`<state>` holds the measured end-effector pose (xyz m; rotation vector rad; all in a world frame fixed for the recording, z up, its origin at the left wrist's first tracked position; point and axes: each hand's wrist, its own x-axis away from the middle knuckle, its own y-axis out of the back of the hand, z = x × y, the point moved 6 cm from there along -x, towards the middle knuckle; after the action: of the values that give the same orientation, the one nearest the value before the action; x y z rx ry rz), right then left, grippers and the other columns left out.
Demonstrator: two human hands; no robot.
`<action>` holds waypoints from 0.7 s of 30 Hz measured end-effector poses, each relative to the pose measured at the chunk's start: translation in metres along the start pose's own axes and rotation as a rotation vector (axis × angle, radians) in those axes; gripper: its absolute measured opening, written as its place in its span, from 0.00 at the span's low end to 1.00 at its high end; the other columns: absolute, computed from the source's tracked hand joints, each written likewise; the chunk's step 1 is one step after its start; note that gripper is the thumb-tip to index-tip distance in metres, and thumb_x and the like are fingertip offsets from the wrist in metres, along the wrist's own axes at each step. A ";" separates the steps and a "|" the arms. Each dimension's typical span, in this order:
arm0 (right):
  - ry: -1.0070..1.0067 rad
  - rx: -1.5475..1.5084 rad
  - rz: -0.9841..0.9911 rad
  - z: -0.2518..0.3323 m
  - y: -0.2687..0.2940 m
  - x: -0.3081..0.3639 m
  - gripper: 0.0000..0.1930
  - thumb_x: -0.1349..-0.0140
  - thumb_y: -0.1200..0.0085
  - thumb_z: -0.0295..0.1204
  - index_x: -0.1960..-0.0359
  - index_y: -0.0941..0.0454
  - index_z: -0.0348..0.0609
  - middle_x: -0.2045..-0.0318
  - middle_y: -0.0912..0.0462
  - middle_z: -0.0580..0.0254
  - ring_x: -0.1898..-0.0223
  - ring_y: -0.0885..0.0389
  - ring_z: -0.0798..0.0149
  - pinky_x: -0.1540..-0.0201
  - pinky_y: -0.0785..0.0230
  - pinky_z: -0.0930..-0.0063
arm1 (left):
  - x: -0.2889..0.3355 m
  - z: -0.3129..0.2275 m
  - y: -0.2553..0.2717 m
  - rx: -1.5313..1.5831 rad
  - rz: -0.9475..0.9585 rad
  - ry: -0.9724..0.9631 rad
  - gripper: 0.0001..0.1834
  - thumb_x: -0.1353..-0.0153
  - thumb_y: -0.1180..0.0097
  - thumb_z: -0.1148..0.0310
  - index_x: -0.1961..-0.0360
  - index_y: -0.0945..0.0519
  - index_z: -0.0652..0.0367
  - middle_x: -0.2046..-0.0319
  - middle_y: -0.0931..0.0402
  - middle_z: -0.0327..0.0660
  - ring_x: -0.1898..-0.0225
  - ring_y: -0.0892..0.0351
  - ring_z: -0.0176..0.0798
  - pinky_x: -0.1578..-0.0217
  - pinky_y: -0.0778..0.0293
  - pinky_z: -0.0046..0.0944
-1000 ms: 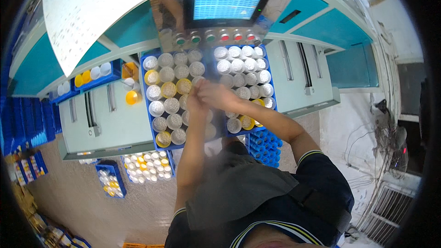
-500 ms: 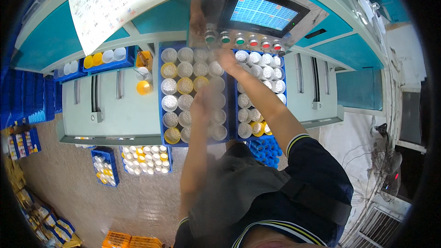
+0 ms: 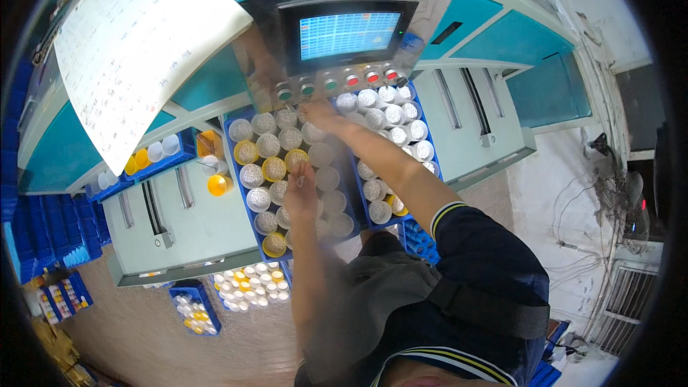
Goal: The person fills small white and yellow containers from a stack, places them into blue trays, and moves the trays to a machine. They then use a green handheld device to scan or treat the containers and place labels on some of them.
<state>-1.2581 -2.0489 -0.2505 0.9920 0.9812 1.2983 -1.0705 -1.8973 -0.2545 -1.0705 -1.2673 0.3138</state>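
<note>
My left hand (image 3: pixel 302 190) is held over a blue crate (image 3: pixel 242 204) filled with rows of round cups, next to a yellow cup (image 3: pixel 296 160). Its fingers are drawn together around something small and pale that I cannot make out. At the far right corner of the same crate, my right hand (image 3: pixel 319 114) reaches over the cups, just below the button row. Its fingertips are blurred, so their grip is unclear. White and grey granules fill many cups, such as the clear cup (image 3: pixel 268 145); those along the crate's right side look hazy and their contents are hard to tell.
A second blue crate (image 3: pixel 422 111) of filled cups stands at the right, partly behind my right forearm. Beyond are a lit screen (image 3: pixel 349 34) and green and red buttons (image 3: pixel 352 81). A large written sheet (image 3: pixel 143 50) hangs at left. A yellow cup (image 3: pixel 217 185) lies on the pale bench (image 3: pixel 197 233).
The whole view has turned and shifted. My right hand has moved slightly left, onto the left crate's far corner cups. My left hand stays near the same yellow cup.
</note>
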 end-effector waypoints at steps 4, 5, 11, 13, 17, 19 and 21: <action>-0.033 -0.052 -0.032 0.002 0.004 0.000 0.11 0.38 0.51 0.32 0.64 0.17 0.41 0.67 0.16 0.45 0.60 0.16 0.44 0.56 0.26 0.49 | 0.003 0.005 0.001 0.137 -0.025 0.042 0.21 0.24 0.62 0.67 0.42 0.31 0.76 0.39 0.32 0.58 0.34 0.35 0.53 0.34 0.32 0.48; -0.014 -0.020 -0.015 0.004 0.003 -0.001 0.10 0.38 0.51 0.32 0.65 0.18 0.41 0.67 0.16 0.44 0.60 0.16 0.44 0.56 0.26 0.49 | 0.003 0.006 0.006 0.096 -0.057 0.047 0.20 0.24 0.61 0.67 0.42 0.30 0.74 0.40 0.32 0.56 0.35 0.35 0.52 0.33 0.33 0.47; 0.017 -0.099 -0.051 0.013 0.007 -0.001 0.09 0.39 0.50 0.32 0.67 0.18 0.42 0.67 0.16 0.45 0.62 0.15 0.45 0.58 0.25 0.49 | -0.004 -0.004 0.018 -0.501 0.121 -0.142 0.20 0.23 0.63 0.67 0.44 0.30 0.76 0.40 0.32 0.57 0.36 0.34 0.54 0.33 0.33 0.49; -0.007 -0.076 -0.022 0.013 0.011 0.001 0.10 0.39 0.50 0.31 0.66 0.18 0.41 0.67 0.16 0.45 0.62 0.15 0.46 0.58 0.24 0.51 | -0.008 0.004 0.023 0.156 0.105 0.096 0.20 0.23 0.63 0.67 0.44 0.30 0.77 0.40 0.33 0.57 0.35 0.35 0.54 0.33 0.33 0.49; -0.046 -0.119 0.013 0.014 0.032 0.013 0.09 0.40 0.48 0.31 0.67 0.16 0.43 0.68 0.16 0.44 0.63 0.16 0.44 0.57 0.24 0.52 | -0.012 0.000 0.018 0.078 0.036 0.028 0.18 0.26 0.55 0.70 0.43 0.29 0.73 0.44 0.28 0.53 0.40 0.28 0.47 0.38 0.29 0.41; 0.056 -0.216 -0.145 0.025 0.059 0.026 0.08 0.41 0.47 0.29 0.67 0.17 0.43 0.69 0.17 0.44 0.64 0.17 0.42 0.58 0.25 0.51 | -0.015 0.001 0.008 0.037 0.005 0.002 0.20 0.23 0.62 0.67 0.44 0.30 0.76 0.44 0.31 0.56 0.39 0.31 0.52 0.36 0.30 0.48; 0.100 -0.392 -0.170 0.037 0.079 0.043 0.07 0.42 0.44 0.28 0.65 0.17 0.40 0.68 0.17 0.45 0.63 0.18 0.42 0.59 0.26 0.52 | -0.019 0.003 -0.009 -0.101 0.057 -0.046 0.18 0.24 0.59 0.67 0.47 0.29 0.75 0.47 0.29 0.54 0.42 0.29 0.51 0.39 0.26 0.47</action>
<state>-1.2440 -2.0048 -0.1653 0.5371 0.8242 1.3404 -1.0825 -1.9136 -0.2592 -1.1926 -1.3064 0.3217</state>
